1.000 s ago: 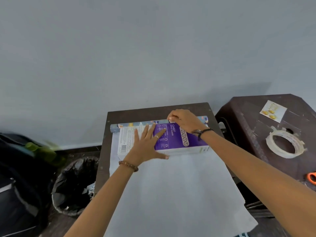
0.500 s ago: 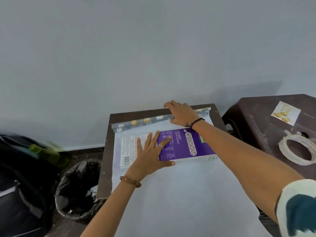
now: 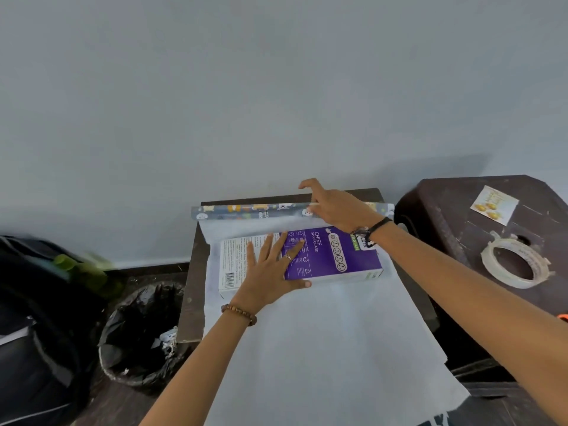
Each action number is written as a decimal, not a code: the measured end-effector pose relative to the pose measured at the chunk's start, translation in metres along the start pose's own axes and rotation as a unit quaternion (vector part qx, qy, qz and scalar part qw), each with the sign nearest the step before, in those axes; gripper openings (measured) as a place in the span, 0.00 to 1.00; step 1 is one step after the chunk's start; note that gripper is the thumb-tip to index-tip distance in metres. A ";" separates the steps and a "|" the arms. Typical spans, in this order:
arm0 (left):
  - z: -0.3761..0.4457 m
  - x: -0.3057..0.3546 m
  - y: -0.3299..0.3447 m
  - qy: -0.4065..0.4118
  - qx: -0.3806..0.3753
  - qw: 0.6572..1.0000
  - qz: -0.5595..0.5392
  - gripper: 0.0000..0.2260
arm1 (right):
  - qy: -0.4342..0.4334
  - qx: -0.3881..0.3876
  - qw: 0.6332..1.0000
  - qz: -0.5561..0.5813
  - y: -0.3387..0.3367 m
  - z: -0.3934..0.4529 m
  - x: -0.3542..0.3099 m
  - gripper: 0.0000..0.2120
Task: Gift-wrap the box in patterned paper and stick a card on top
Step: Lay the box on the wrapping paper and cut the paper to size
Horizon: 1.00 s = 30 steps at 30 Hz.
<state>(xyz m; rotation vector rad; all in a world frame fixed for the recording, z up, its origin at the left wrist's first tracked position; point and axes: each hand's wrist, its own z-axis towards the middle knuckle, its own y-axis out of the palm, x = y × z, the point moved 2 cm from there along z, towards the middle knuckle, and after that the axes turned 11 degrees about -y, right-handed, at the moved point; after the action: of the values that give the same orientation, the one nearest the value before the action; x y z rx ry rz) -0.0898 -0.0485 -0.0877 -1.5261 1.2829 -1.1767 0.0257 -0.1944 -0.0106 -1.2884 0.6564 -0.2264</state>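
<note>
left hand (image 3: pixel 270 275) flat, right hand (image 3: pixel 335 207) loosely curled

free: bare paper (image 3: pixel 322 348) nearside of box (image 3: pixel 301 259) | blocked: far desk (image 3: pixel 196 272) edge by roll (image 3: pixel 255 210), wall (image 3: pixel 276 103) behind | right: stool (image 3: pixel 461 241) with tape ring (image 3: pixel 516 262), card (image 3: pixel 494 205)

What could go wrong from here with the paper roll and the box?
The roll lies at the table's far edge; the right hand with loosely curled fingers could nudge it off. Only the flat left hand pins the box, so it may skew. Overhanging paper could tear.
</note>
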 end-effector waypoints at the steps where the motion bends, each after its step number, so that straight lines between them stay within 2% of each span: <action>1: 0.000 0.000 0.000 -0.001 -0.001 1.000 0.000 0.39 | 0.020 -0.030 0.998 0.057 -0.005 -0.003 -0.002 0.19; 3: 0.001 0.000 0.000 0.000 0.003 1.000 0.005 0.39 | 0.039 -0.086 0.989 0.116 -0.008 -0.010 -0.005 0.19; 6: -0.002 0.001 0.001 0.004 0.010 1.000 0.021 0.39 | 0.056 -0.123 0.979 0.153 0.003 -0.019 -0.007 0.17; 8: -0.003 0.001 0.000 0.003 0.015 0.999 0.031 0.38 | 0.073 -0.144 0.974 0.159 0.010 -0.023 -0.009 0.21; 10: -0.003 0.001 0.001 0.005 0.025 0.999 0.036 0.37 | 0.077 -0.151 0.979 0.112 0.012 -0.024 -0.012 0.28; 12: -0.003 0.001 0.003 0.020 0.040 0.998 0.038 0.36 | 0.070 -0.142 0.986 0.054 0.010 -0.023 -0.013 0.30; 17: -0.011 0.002 0.009 0.082 0.105 0.991 -0.028 0.31 | 0.035 -0.071 0.994 -0.069 -0.002 -0.027 -0.022 0.16; 20: -0.021 0.013 0.011 0.101 0.132 0.984 -0.069 0.24 | 0.000 -0.032 0.995 -0.093 0.000 -0.039 -0.036 0.16; 23: -0.034 0.026 0.016 0.128 0.221 0.964 -0.076 0.22 | -0.038 -0.032 0.990 -0.134 0.018 -0.056 -0.047 0.17; 25: -0.045 0.034 0.017 0.177 0.273 0.942 -0.079 0.19 | -0.064 -0.013 0.986 -0.152 0.037 -0.070 -0.052 0.14; 28: -0.066 0.039 0.013 0.255 0.359 0.898 -0.003 0.11 | -0.085 0.039 0.983 -0.155 0.061 -0.091 -0.057 0.13; 30: -0.073 0.034 0.005 0.235 0.388 0.891 0.034 0.14 | -0.087 0.056 0.980 -0.168 0.071 -0.102 -0.059 0.16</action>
<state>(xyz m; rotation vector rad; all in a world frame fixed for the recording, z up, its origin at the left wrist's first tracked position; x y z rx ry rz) -0.1603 -0.0841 -0.0695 -0.6211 0.9393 -1.7969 -0.0933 -0.2269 -0.0710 -1.2882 0.2704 -0.4165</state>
